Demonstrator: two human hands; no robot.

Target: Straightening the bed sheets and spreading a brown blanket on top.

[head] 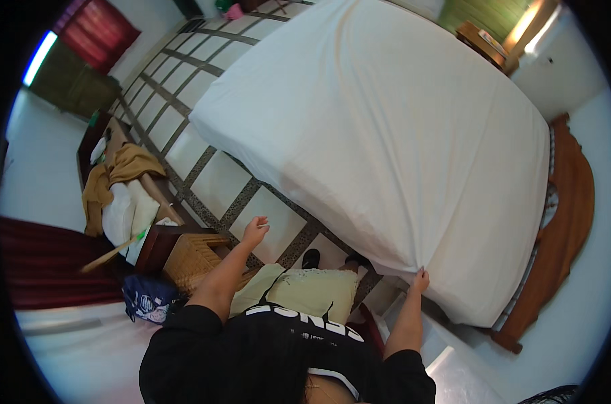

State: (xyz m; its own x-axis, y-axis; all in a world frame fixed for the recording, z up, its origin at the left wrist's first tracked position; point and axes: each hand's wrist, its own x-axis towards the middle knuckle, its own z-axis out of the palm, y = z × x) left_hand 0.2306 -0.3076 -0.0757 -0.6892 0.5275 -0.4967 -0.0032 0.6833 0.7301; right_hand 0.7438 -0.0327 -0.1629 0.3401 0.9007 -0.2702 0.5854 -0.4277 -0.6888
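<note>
A fitted white sheet [366, 126] covers the mattress of a large bed, with long creases fanning out from the near side. My right hand [420, 281] grips the sheet at the mattress's near edge, and the cloth bunches towards my fingers. Over the tiled floor, left of the bed, my left hand [255, 231] hangs in the air, apart from the sheet. Its fingers are loosely curled with a gap between them, and I see nothing clearly held there.
A carved wooden headboard [563, 227] stands at the bed's right end. Left of me are a woven wicker piece [192, 260], a navy bag [146, 298], and a bench with pillows [129, 207] and a brown cloth [134, 161]. White furniture [436, 348] sits close by my right arm.
</note>
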